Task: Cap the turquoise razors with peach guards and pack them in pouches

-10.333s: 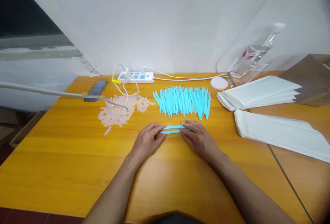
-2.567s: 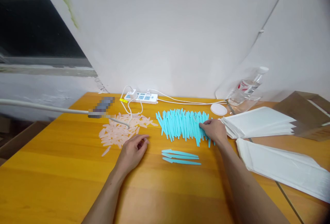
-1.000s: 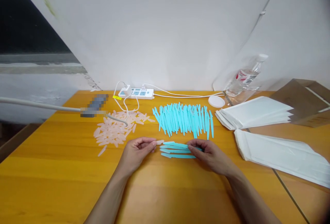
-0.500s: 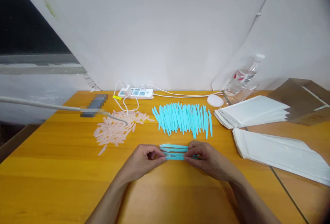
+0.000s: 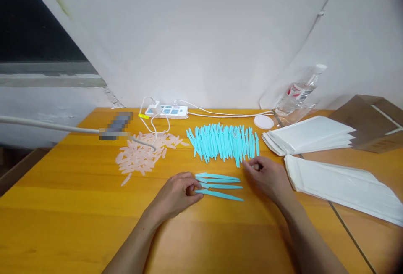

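Several slim turquoise eyebrow razors (image 5: 220,186) lie side by side in a short row on the table, pointing left to right. My left hand (image 5: 179,192) pinches the left end of the lowest one between thumb and fingers. Past the row, a larger group of turquoise razors (image 5: 217,141) stands spread out side by side, lengthwise away from me. My right hand (image 5: 267,177) is at the near right edge of this group, its thumb and forefinger drawn together. Whatever may be between those fingertips is hidden.
Small pale pink plastic pieces (image 5: 138,156) lie heaped at left, with a cable over them. Behind are a power strip (image 5: 179,112), a blurred-out object (image 5: 116,125) and a round white lid (image 5: 263,122). White sleeves (image 5: 340,185), a bottle (image 5: 299,93) and a cardboard box (image 5: 368,118) stand at right.
My right hand has let go of the right ends of the row and moved up and right to the larger group. The lowest razor now slants down rightward. My left hand stays.
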`<act>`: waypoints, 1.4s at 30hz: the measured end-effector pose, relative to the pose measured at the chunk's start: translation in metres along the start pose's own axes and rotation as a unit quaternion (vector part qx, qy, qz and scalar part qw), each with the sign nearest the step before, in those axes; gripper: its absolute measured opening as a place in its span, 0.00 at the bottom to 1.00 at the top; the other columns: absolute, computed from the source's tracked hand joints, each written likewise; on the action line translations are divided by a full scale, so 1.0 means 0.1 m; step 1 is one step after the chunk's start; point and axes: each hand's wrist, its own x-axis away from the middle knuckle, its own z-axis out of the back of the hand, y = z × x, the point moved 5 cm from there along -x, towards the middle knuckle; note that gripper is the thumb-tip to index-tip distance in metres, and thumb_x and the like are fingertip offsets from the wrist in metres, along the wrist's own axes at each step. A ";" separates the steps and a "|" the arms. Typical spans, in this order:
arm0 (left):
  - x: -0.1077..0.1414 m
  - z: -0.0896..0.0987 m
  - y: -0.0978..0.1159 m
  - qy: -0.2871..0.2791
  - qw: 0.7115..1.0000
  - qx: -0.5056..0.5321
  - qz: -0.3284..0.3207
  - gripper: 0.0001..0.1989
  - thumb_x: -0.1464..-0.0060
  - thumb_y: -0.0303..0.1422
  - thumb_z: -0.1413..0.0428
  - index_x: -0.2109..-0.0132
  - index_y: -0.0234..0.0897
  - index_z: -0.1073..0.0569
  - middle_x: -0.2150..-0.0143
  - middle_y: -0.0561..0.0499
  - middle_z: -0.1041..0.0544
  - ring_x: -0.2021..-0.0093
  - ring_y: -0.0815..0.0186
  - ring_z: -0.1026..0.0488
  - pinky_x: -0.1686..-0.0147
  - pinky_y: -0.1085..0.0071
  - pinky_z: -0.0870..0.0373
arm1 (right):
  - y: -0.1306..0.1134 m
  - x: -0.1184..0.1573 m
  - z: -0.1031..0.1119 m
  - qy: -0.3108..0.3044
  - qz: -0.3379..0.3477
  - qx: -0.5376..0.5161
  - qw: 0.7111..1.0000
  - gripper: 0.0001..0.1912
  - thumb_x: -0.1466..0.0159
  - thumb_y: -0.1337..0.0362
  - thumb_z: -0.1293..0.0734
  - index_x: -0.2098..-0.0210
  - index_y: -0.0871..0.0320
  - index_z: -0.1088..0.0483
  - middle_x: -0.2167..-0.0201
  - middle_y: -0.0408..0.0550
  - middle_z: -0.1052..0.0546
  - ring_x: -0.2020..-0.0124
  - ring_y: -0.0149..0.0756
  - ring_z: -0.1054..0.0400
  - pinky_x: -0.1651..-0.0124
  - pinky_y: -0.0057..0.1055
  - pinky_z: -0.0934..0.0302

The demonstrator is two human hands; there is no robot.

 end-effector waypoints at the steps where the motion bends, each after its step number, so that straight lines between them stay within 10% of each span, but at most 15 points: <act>1: 0.00 0.00 0.01 0.001 1.000 0.001 -0.001 0.05 0.45 0.35 0.38 0.65 0.39 0.20 0.71 0.53 0.28 0.70 0.69 0.33 0.70 0.74 0.39 | 0.08 -0.04 0.01 0.028 -0.017 0.011 0.999 0.19 0.37 0.48 0.34 0.73 0.56 0.27 0.76 0.45 0.25 0.74 0.36 0.33 0.67 0.32 0.45; 10: -0.02 0.33 -0.31 0.191 0.981 -0.043 0.018 0.14 0.37 0.40 0.45 0.65 0.38 0.22 0.71 0.52 0.27 0.70 0.67 0.31 0.67 0.72 0.37 | 0.36 -0.22 -0.01 0.095 -0.108 0.097 0.985 0.25 0.36 0.51 0.37 0.50 0.64 0.26 0.62 0.57 0.19 0.57 0.50 0.26 0.55 0.37 0.40; 17: 0.03 0.61 -0.70 0.315 0.933 -0.151 0.080 0.14 0.38 0.39 0.47 0.53 0.38 0.20 0.61 0.48 0.24 0.60 0.61 0.26 0.57 0.67 0.31 | 0.50 -0.30 0.01 0.009 -0.164 0.121 0.979 0.19 0.37 0.54 0.38 0.58 0.59 0.22 0.60 0.58 0.18 0.57 0.52 0.25 0.57 0.39 0.40; 29: -0.04 0.61 -0.66 0.285 0.888 -0.345 0.108 0.16 0.37 0.34 0.48 0.47 0.42 0.20 0.49 0.43 0.23 0.51 0.49 0.30 0.55 0.58 0.34 | 0.54 -0.32 0.01 0.018 -0.181 0.131 0.975 0.23 0.36 0.54 0.39 0.52 0.63 0.24 0.60 0.63 0.18 0.54 0.58 0.26 0.55 0.42 0.39; 42: -0.03 0.58 -0.61 0.217 0.929 -0.279 0.113 0.18 0.36 0.34 0.52 0.47 0.39 0.22 0.60 0.46 0.19 0.61 0.58 0.22 0.63 0.68 0.33 | 0.59 -0.30 0.08 -0.023 -0.161 0.103 0.981 0.14 0.45 0.53 0.35 0.71 0.55 0.23 0.68 0.53 0.18 0.64 0.48 0.26 0.65 0.34 0.41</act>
